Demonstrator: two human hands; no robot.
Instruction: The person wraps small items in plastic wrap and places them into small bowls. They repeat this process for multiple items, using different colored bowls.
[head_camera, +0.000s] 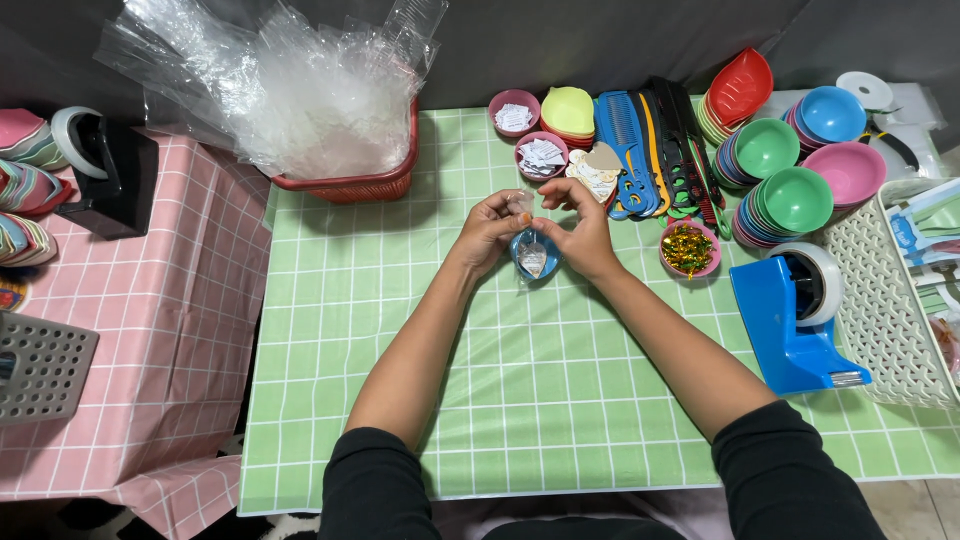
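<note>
Bowls (797, 198) stacked by colour; pink cups (541, 154) of paper slips, foil sweets (687, 249)

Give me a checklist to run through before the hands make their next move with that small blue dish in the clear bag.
1. Both hands on the work: left hand and right hand meet at the top of the small clear bag. Ok.
2. Blue dish inside the bag: looks so, under clear film. Ok.
3. Bag mouth closed: hidden by fingertips. Cannot tell.
4. Blue tape dispenser near the right arm, roll loaded. Ok.
5. Pink bowl of gold-wrapped pieces beside the right hand, upright. Ok.
6. Bare green checked tablecloth in front of the hands. Ok.
</note>
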